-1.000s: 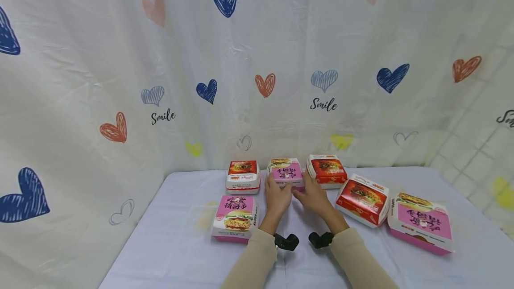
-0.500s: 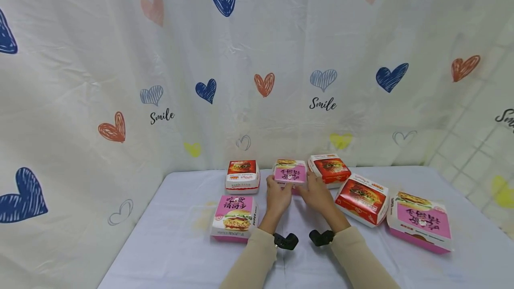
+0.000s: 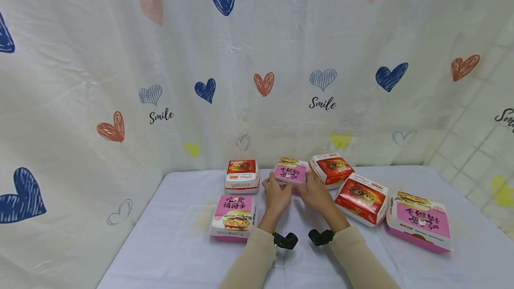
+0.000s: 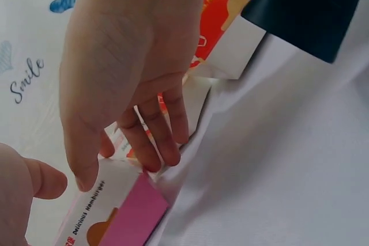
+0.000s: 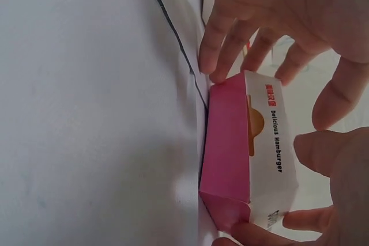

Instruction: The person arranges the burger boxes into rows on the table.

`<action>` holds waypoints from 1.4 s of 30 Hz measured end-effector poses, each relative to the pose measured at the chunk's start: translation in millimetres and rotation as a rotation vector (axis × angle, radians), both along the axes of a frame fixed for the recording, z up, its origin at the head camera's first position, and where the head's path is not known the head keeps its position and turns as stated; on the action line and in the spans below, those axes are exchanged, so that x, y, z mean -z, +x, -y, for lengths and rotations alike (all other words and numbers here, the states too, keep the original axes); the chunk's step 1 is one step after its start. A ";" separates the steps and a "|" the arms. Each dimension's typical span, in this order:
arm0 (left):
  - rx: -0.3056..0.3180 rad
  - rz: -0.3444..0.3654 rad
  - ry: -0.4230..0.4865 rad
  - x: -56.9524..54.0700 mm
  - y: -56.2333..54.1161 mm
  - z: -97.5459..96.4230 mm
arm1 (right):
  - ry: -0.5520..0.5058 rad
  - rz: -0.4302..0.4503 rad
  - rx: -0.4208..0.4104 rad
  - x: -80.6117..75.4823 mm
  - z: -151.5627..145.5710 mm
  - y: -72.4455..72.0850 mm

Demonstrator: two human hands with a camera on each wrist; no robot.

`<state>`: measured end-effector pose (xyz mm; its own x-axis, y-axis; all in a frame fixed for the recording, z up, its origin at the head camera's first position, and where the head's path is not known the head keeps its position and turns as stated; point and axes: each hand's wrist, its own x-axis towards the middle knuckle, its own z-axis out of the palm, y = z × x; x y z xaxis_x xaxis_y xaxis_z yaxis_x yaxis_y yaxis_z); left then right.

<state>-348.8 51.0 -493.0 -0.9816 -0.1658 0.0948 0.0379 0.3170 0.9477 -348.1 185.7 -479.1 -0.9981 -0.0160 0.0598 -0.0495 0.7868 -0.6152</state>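
Observation:
A small pink-and-white hamburger box (image 3: 291, 174) sits on the table's far side, between both hands. My left hand (image 3: 278, 197) is at its left end; in the right wrist view its nearly straight fingers (image 5: 220, 44) touch the box end, thumb raised off. My right hand (image 3: 317, 195) is at the other end, its fingers (image 5: 308, 218) along that side and its thumb near the top edge. Just right of it, close to the pink box, stands a red hamburger box (image 3: 332, 168). Fingertips behind the box are partly hidden.
Another red box (image 3: 363, 197) and a larger pink box (image 3: 421, 222) continue the row to the right. On the left are a red-and-white box (image 3: 242, 176) and, nearer, a pink box (image 3: 234, 217). A heart-patterned curtain (image 3: 257, 115) hangs behind the table (image 3: 176, 235).
The middle pink box has shifted right and turned slightly clockwise between the hands. The red box beside it has also slid a little to the right. Both hands followed slightly.

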 end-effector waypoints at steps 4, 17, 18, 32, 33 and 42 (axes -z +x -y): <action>-0.002 -0.026 -0.009 1.3 -0.6 -0.6 | 0.008 0.010 -0.016 0.7 2.4 -1.9; 0.009 -0.015 0.009 1.8 -2.8 4.8 | 0.037 0.048 -0.094 -16.5 -0.7 6.2; 0.003 -0.014 0.010 1.3 -2.5 5.0 | 0.031 0.055 -0.095 -18.0 -2.8 6.2; -0.104 -0.105 -0.042 -7.0 3.0 -2.4 | -0.032 -0.234 -0.035 -18.2 -6.9 -10.0; -0.104 -0.111 -0.053 -6.7 2.7 -2.1 | -0.039 -0.248 -0.038 -18.0 -5.8 -11.5; -0.049 -0.114 -0.168 -0.8 4.0 -1.2 | -0.022 -0.227 -0.103 -15.3 -4.2 -25.6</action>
<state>-344.8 52.2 -492.2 -0.9541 -0.1857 0.2352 0.1225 0.4746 0.8717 -373.7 189.9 -463.9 -0.9523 -0.1130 0.2834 -0.2672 0.7571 -0.5962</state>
